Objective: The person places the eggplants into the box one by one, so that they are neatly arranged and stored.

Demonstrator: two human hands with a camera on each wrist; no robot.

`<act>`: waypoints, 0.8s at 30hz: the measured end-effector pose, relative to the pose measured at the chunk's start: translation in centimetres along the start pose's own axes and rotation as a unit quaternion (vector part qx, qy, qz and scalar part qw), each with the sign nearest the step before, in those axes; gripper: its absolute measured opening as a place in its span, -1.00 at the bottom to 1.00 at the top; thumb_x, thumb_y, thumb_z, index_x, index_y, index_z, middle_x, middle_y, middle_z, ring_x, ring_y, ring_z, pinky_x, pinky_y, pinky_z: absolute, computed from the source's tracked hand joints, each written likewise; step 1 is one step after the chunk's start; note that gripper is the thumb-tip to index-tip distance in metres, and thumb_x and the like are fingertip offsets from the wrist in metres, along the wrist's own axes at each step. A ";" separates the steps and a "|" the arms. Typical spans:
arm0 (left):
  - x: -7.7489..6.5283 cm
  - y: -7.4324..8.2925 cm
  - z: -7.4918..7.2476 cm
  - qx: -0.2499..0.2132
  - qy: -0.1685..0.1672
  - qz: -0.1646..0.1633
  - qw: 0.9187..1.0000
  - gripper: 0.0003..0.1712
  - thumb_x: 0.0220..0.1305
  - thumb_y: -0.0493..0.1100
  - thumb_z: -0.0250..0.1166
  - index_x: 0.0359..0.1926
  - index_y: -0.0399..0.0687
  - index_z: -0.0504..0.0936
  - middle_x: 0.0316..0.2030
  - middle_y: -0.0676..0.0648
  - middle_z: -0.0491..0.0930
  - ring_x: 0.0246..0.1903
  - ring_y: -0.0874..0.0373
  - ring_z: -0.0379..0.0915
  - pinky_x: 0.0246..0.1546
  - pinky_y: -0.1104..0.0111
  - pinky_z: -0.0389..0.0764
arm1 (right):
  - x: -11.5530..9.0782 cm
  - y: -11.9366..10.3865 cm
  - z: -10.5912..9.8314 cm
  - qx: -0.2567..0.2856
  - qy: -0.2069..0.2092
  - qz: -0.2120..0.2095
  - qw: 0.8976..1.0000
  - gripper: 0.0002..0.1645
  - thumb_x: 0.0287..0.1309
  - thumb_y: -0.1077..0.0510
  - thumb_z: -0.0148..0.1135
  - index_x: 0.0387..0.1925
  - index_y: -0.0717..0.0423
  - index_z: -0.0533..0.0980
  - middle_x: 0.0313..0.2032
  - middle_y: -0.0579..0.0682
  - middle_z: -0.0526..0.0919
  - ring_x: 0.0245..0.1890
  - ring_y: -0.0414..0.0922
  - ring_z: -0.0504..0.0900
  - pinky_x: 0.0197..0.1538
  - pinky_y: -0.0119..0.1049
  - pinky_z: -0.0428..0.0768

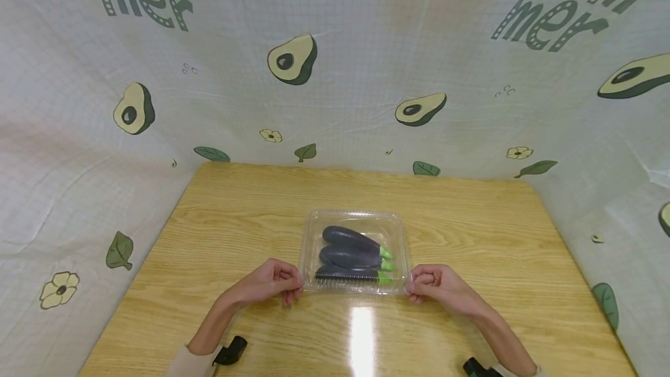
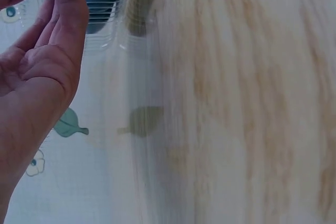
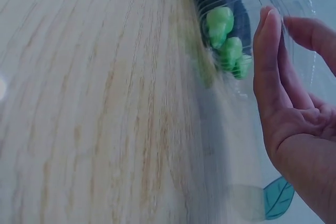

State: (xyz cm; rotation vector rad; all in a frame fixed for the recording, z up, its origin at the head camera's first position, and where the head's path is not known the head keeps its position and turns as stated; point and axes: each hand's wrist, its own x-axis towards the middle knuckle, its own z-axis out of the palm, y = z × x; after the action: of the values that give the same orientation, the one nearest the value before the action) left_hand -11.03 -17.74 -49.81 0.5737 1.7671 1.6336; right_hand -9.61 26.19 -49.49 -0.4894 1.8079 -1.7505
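A clear plastic box (image 1: 356, 216) sits on the table in front of me. Inside it lie three dark purple eggplants (image 1: 349, 256), side by side, their green stem ends (image 3: 219, 24) pointing right. The ridged near wall of the box partly covers the closest eggplant. My left hand (image 1: 273, 281) pinches the box's near left corner between thumb and fingers. At the near right corner, my right hand (image 1: 437, 287) pinches the rim the same way. In the right wrist view, the thumb and fingertips meet at the clear plastic edge.
The wooden table (image 1: 251, 202) extends around the box on every side. White cloth (image 1: 356, 74) printed with avocados and leaves hangs behind the table and along both sides. A bright light reflection shows on the tabletop nearest me.
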 end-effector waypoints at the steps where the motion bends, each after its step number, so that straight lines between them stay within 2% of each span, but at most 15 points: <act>1: 0.0 0.0 0.0 0.000 -0.002 0.001 1.000 -0.59 0.56 -0.20 0.18 -0.17 -0.63 0.58 -0.37 -0.25 0.68 -0.46 0.19 0.60 -0.39 0.37 0.73 | 0.0 0.0 0.0 0.000 0.002 0.001 1.000 -0.72 0.44 0.30 0.19 -0.09 0.58 0.47 -0.24 0.50 0.67 -0.22 -0.06 0.75 -0.12 -0.24 0.77; 4: 0.1 0.1 -0.1 0.000 -0.007 0.006 1.000 -0.58 0.56 -0.20 0.17 -0.17 -0.65 0.56 -0.38 -0.12 0.67 -0.46 0.18 0.60 -0.38 0.36 0.73 | 0.0 -0.2 -0.1 0.000 0.010 0.008 1.000 -0.71 0.43 0.30 0.22 -0.10 0.58 0.48 -0.25 0.49 0.68 -0.23 -0.08 0.75 -0.13 -0.26 0.77; 7: 0.2 0.1 -0.1 0.001 -0.009 0.007 1.000 -0.58 0.56 -0.21 0.17 -0.17 -0.66 0.55 -0.38 -0.12 0.66 -0.45 0.18 0.60 -0.36 0.35 0.74 | 0.0 -0.3 -0.1 -0.006 0.018 0.013 1.000 -0.70 0.42 0.29 0.24 -0.10 0.57 0.49 -0.25 0.49 0.68 -0.26 -0.11 0.74 -0.16 -0.27 0.77; 11: 0.2 0.1 -0.2 0.009 -0.003 0.008 1.000 -0.60 0.57 -0.22 0.16 -0.15 -0.64 0.57 -0.37 -0.27 0.66 -0.43 0.17 0.61 -0.35 0.33 0.74 | 0.0 -0.3 -0.2 -0.013 0.023 0.012 1.000 -0.69 0.42 0.29 0.24 -0.08 0.57 0.50 -0.23 0.52 0.67 -0.29 -0.11 0.75 -0.17 -0.25 0.78; 17: 0.4 0.3 -0.3 0.010 0.003 0.001 1.000 -0.59 0.57 -0.18 0.17 -0.11 -0.61 0.59 -0.33 -0.50 0.60 -0.42 0.15 0.62 -0.33 0.32 0.74 | 0.0 -0.3 -0.3 -0.001 0.009 0.022 1.000 -0.68 0.46 0.26 0.20 -0.08 0.58 0.49 -0.20 0.52 0.65 -0.25 -0.07 0.75 -0.12 -0.21 0.78; 24: 0.3 0.1 -0.6 0.024 0.019 -0.012 0.999 -0.59 0.57 -0.11 0.18 -0.08 -0.49 0.66 -0.29 -0.43 0.64 -0.39 0.08 0.64 -0.30 0.23 0.77 | 0.0 -0.6 -0.3 -0.016 0.015 0.049 0.999 -0.62 0.55 0.18 0.11 -0.02 0.53 0.53 -0.15 0.44 0.67 -0.21 -0.06 0.73 -0.08 -0.20 0.76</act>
State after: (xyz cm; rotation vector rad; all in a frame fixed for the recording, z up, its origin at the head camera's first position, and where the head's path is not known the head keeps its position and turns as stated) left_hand -11.66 -17.95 -49.75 0.5452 1.8368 1.6001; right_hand -9.86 26.42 -48.90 -0.3825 1.8508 -1.6732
